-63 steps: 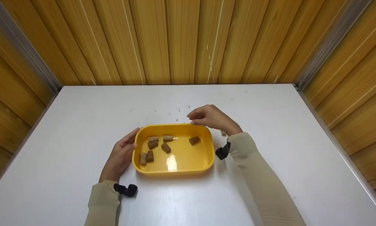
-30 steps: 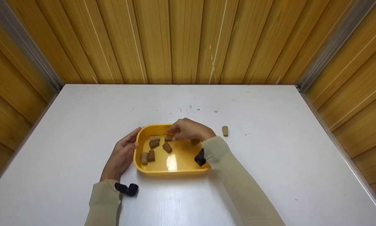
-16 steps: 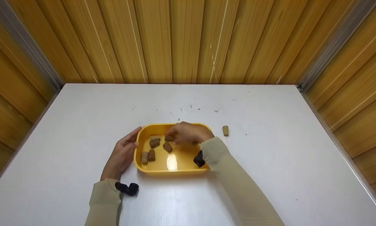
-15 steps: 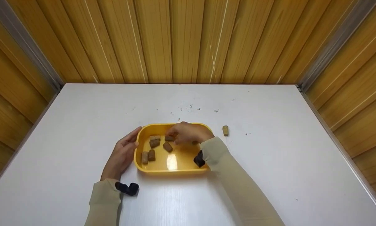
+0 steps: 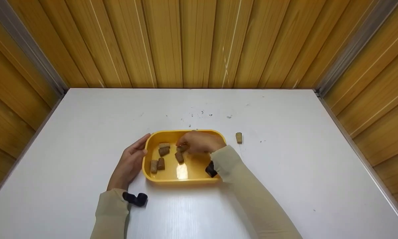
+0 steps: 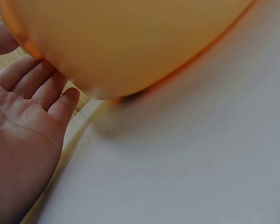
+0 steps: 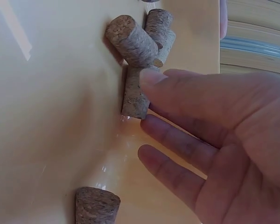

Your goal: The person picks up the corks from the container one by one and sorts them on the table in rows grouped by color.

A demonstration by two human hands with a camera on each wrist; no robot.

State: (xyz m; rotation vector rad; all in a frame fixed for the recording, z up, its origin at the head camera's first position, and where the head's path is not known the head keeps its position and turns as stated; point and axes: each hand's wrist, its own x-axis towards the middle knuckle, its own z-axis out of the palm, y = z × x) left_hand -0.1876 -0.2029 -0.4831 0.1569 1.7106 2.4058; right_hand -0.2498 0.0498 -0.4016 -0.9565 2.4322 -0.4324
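A yellow tray (image 5: pixel 182 181) holds several brown cork stoppers. Inside it, my right hand (image 5: pixel 200 141) pinches a cork stopper (image 7: pixel 135 95) between thumb and index finger, the other fingers spread loosely. That cork lies against a darker cork (image 7: pixel 131 41), which leans at an angle in front of it. Two more corks, a pale one (image 5: pixel 164 145) and a dark one (image 5: pixel 164 151), sit just left of these. My left hand (image 5: pixel 127 166) rests along the tray's outer left wall, fingers mostly straight and thumb at the rim.
A pale cork (image 5: pixel 239 137) lies on the white table (image 5: pixel 278 186) to the right of the tray. Inside, a pair of corks (image 5: pixel 157 164) stands near the left wall. Dark specks mark the table behind the tray; ribbed yellow panels (image 5: pixel 199 43) surround it.
My right hand came from behind the tray's far rim down into it. It took hold of a cork and shifted it slightly right and nearer, nudging the dark cork beside it. The left hand stayed put.
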